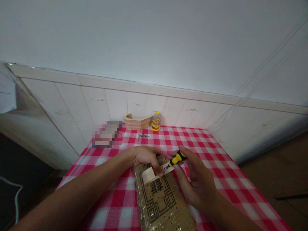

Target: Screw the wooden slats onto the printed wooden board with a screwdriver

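My right hand [192, 179] is closed round a yellow and black screwdriver [176, 158], its tip pointing down and left at a small pale wooden piece [154, 173]. My left hand [146, 157] grips that wooden piece from the left, thumb and fingers pinching it. The piece rests on top of a brown patterned board [161, 202] lying on the red and white checked tablecloth [216, 166].
At the table's far edge against the white panelled wall stand a curved wooden part [137, 121] and a small yellow screwdriver-bit holder [156, 121]. A few dark screws [143, 135] lie near them. A blurred patch [107, 134] sits at the far left corner.
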A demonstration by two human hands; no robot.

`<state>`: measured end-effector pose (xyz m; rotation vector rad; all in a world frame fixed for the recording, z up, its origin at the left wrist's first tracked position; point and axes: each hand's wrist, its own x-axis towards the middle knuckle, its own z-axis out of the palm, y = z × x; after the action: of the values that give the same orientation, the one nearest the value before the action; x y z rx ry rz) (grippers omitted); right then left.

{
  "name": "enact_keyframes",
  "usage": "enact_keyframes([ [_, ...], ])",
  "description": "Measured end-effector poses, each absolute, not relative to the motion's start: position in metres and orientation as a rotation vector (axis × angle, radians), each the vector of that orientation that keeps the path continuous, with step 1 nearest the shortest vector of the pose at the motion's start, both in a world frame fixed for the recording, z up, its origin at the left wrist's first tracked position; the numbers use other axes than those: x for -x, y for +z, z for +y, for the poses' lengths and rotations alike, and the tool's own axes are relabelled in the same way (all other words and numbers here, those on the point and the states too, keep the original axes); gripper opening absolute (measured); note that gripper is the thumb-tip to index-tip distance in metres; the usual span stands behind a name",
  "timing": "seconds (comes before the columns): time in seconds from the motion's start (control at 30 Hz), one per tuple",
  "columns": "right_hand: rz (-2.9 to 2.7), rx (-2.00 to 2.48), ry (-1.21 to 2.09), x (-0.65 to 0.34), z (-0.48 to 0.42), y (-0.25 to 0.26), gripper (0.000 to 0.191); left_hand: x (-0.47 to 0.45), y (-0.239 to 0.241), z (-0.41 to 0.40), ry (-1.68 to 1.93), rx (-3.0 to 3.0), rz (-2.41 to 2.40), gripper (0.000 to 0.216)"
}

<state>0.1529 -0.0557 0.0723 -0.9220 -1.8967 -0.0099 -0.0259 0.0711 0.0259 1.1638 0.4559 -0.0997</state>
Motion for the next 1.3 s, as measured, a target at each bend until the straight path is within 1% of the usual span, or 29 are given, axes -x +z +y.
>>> enact_keyframes([
  [0.37,-1.888,0.897,-0.040,-0.1500,-0.0503,0.0770,0.071,0.0263,0.0280,0.0722,-0.092,-1.196,0.457,0.036],
  [0.47,-1.893,0.872,-0.011,-0.1509,-0.0506,0.0755,0.071,0.0262,0.0272,0.0721,-0.074,-1.187,0.458,0.039],
  [0.67,-1.869,0.903,0.080,-0.1541,-0.0536,0.0683,0.070,0.0266,0.0263,0.0718,-0.055,-1.190,0.405,0.035],
  [0.9,-1.870,0.926,0.015,-0.1528,-0.0538,0.0699,0.068,0.0261,0.0285,0.0716,-0.090,-1.176,0.508,0.042],
  [1.13,-1.872,0.902,-0.037,-0.1530,-0.0496,0.0720,0.069,0.0260,0.0262,0.0734,-0.110,-1.213,0.415,0.033],
  [1.3,-1.866,0.882,-0.033,-0.1511,-0.0491,0.0712,0.070,0.0263,0.0295,0.0729,-0.112,-1.196,0.437,0.032],
])
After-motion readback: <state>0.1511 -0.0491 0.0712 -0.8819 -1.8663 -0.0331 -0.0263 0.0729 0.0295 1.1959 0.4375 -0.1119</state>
